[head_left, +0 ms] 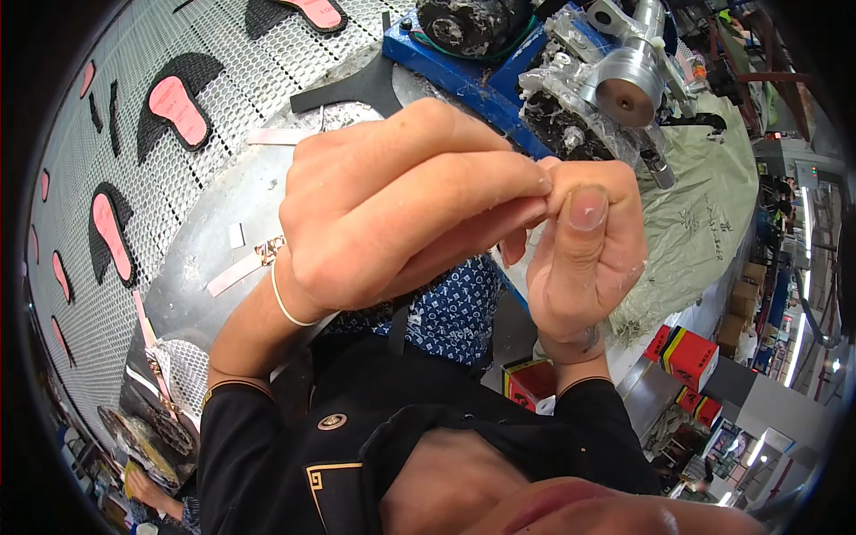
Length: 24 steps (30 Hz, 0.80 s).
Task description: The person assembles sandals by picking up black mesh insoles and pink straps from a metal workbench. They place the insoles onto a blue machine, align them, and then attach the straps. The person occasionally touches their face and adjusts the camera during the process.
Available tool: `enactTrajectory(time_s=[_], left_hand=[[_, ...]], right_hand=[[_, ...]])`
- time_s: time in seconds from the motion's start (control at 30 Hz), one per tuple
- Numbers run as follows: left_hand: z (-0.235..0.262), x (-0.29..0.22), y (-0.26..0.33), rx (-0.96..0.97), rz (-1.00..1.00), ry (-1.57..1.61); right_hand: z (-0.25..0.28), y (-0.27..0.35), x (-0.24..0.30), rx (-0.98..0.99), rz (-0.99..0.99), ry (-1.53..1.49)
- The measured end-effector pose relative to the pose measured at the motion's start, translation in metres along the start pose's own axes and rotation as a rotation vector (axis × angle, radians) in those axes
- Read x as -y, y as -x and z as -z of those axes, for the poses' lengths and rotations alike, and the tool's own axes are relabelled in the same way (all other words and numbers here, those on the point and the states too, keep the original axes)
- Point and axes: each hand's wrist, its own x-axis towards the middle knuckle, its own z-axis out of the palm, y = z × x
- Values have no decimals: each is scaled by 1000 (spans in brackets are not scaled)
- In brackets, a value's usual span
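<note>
Close in front of me, my left hand point(392, 209) and my right hand point(584, 245) meet at their fingertips. The left fingers are bent and pressed together, their tips touching the curled fingers of the right. My right hand is closed, its thumb folded over the fingers. Whatever may be pinched between them is hidden or too small to make out. Below the left hand lies a grey metal worktop point(183, 259) with a pale strip point(234, 275) and a small white rectangle point(236, 235). Beyond it is a black curved cut piece point(357, 92).
A white mesh conveyor point(241, 53) at left carries several black shoe pieces with pink insoles point(178, 111). A blue-based machine point(499, 76) with a metal cylinder point(631, 85) stands at the far side. To the right are a green sack point(704, 205) and red boxes point(688, 357). Another person's hand point(147, 489) shows lower left.
</note>
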Motion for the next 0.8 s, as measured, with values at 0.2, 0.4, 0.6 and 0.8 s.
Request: enactTrajectory(time_s=[0.2,0.4,0.6,0.8], left_hand=[[5,2,5,28,38,70],[12,0,5,63,93,136],[15,0,8,64,105,153],[17,-5,9,30,142,155]], right_hand=[[-5,0,-7,-33,210,172],[-6,0,-11,-24,358,382],[-6,-5,-11,6,499,561],[-10,-7,-10,12,556,664]])
